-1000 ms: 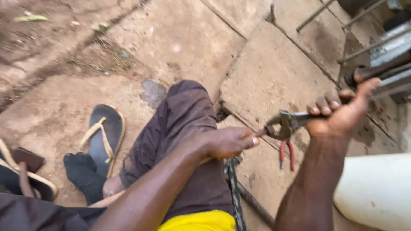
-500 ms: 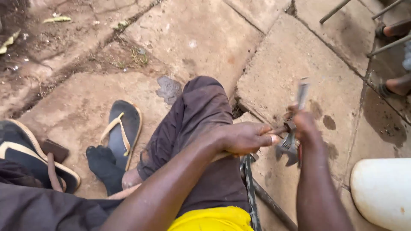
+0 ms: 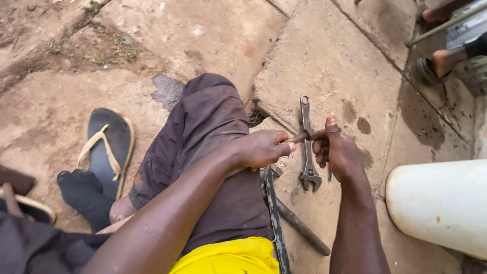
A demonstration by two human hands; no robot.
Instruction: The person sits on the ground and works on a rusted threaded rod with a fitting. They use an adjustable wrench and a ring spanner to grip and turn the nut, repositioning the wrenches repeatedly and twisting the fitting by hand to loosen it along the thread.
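Both hands, left hand [image 3: 261, 149] and right hand [image 3: 337, 152], pinch a short metal rod [image 3: 303, 136] above the adjustable wrench [image 3: 307, 144]; fitting it needs steady alignment.

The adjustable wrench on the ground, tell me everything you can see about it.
The adjustable wrench is grey, dull, worn-looking metal. It lies flat on a concrete slab, its long handle pointing away from the person with a hole at the far end, its open jaw head nearest the person. The left hand and right hand hold a small dark rod above its middle, hiding part of the handle; neither visibly grips it. A dark metal bar lies nearby.
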